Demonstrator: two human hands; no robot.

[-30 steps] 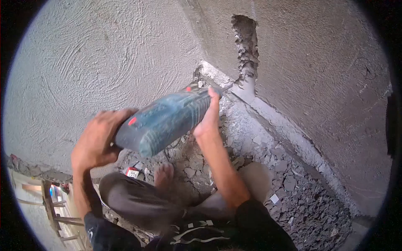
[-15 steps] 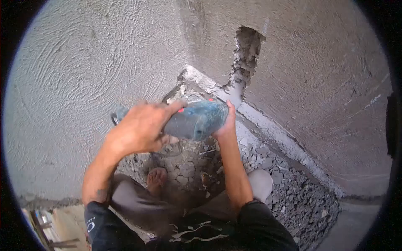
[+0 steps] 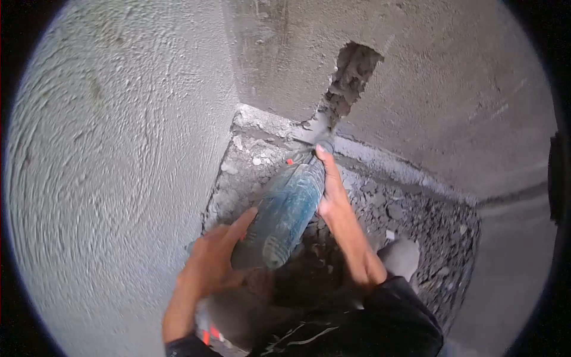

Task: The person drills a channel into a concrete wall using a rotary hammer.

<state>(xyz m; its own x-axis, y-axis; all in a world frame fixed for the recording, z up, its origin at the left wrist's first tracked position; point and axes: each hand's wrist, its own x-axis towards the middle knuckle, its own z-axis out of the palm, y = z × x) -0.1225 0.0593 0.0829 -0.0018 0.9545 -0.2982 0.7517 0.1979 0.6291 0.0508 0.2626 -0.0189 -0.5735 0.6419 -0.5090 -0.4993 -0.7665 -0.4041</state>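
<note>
A dusty blue-green hammer drill is held between my two hands, its front end angled up toward the wall's base. My right hand grips the drill near its front, thumb along the upper side. At the rear, my left hand is closed on the drill's left side, with the fingertips partly hidden and blurred. Past the drill's front lies the lower end of a rough channel cut into the wall. The drill's tip is hard to make out against the grey wall base.
A rough plastered wall rises on the left and a brown-grey wall ahead. A pale ledge runs along the wall's foot. Broken rubble covers the floor, with a knee close to my right forearm.
The drill has swung from lying crosswise to pointing up toward the channel. My left hand has moved down with its rear, while my right hand stays near its front. The view has shifted.
</note>
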